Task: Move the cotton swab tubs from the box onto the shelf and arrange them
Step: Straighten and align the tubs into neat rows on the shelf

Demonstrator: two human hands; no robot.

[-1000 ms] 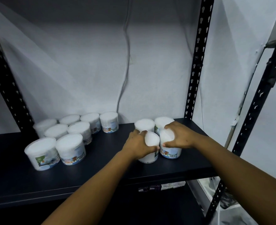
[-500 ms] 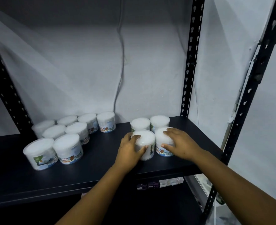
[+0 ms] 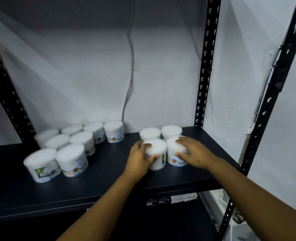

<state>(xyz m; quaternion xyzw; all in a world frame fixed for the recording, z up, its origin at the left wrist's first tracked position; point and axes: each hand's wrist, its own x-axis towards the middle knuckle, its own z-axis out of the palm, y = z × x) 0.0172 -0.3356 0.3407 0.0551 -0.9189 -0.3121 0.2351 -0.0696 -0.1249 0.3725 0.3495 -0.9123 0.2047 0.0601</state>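
Note:
On the dark shelf [image 3: 109, 181] stand two groups of white cotton swab tubs. At the right, two tubs stand in front and two behind [image 3: 150, 133] [image 3: 171, 130]. My left hand [image 3: 140, 158] grips the front left tub [image 3: 156, 154], thumb on its front side and fingers over its lid. My right hand [image 3: 194, 152] clasps the front right tub [image 3: 176, 153], fingers on the lid and thumb on the side. Both tubs stand upright on the shelf. A larger cluster of several tubs [image 3: 72, 148] sits at the left. The box is out of view.
Black perforated uprights [image 3: 204, 66] [image 3: 272, 94] frame the shelf at the right, another [image 3: 6, 94] at the left. A grey cable [image 3: 129, 66] hangs down the white wall behind. Small packets [image 3: 171, 200] lie on the level below.
The front left tub, tilted a second ago, now stands upright next to the front right tub. Both hands have stayed on the tubs, and my view has shifted slightly.

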